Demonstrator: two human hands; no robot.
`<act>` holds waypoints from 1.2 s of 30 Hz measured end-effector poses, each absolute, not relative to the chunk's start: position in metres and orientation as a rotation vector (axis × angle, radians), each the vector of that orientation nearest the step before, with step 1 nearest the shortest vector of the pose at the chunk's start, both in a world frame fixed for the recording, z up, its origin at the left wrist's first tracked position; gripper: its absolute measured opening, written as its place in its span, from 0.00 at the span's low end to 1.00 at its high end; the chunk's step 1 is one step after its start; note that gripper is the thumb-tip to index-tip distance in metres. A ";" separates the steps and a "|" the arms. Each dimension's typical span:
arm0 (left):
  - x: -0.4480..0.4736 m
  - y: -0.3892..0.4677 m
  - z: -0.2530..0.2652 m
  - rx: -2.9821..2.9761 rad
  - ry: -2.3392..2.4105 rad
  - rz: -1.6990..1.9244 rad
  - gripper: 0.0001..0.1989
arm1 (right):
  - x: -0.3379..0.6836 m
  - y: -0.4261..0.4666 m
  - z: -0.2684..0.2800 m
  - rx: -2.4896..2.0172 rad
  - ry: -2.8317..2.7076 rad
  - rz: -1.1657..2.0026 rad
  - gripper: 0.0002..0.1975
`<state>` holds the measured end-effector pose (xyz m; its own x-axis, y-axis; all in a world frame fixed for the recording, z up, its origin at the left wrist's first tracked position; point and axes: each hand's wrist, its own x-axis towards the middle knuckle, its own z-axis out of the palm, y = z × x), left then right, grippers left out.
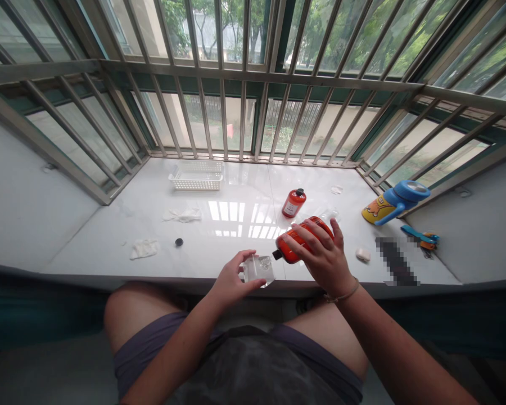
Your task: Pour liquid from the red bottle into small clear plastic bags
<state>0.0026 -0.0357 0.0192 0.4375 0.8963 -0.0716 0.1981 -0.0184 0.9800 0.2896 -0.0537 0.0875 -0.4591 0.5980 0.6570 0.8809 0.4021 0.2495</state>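
Note:
My left hand (231, 280) is closed around a clear, square-sided bottle (253, 272) at the sill's front edge. A round opening seems to face the right side. Wrapped over a large red bottle (290, 247), my right hand (326, 253) keeps it tilted, its black neck (277, 255) pointing down and left. That neck is close to the clear bottle; whether liquid flows, I cannot tell. A smaller red bottle (294, 203) with a black top and white label stands just behind. Left of my hands lies a small round black cap (179, 242).
A white perforated basket (196, 181) sits near the window bars. Crumpled tissues (144, 249) lie at left, and a small whitish lump (363, 255) at right. A blue and yellow drinking bottle (390, 203), keys (424, 239) and a blurred-out dark object (396, 261) are further right.

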 end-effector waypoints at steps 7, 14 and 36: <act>0.002 -0.035 0.017 1.515 1.011 0.733 0.39 | 0.288 -0.053 0.091 -1.241 -2.204 -0.850 0.23; 0.003 -0.035 0.015 1.514 1.008 0.754 0.39 | 0.286 -0.051 0.096 -1.215 -2.203 -0.875 0.22; 0.001 -0.034 0.015 1.539 1.012 0.756 0.39 | 0.283 -0.048 0.104 -1.172 -2.261 -0.812 0.26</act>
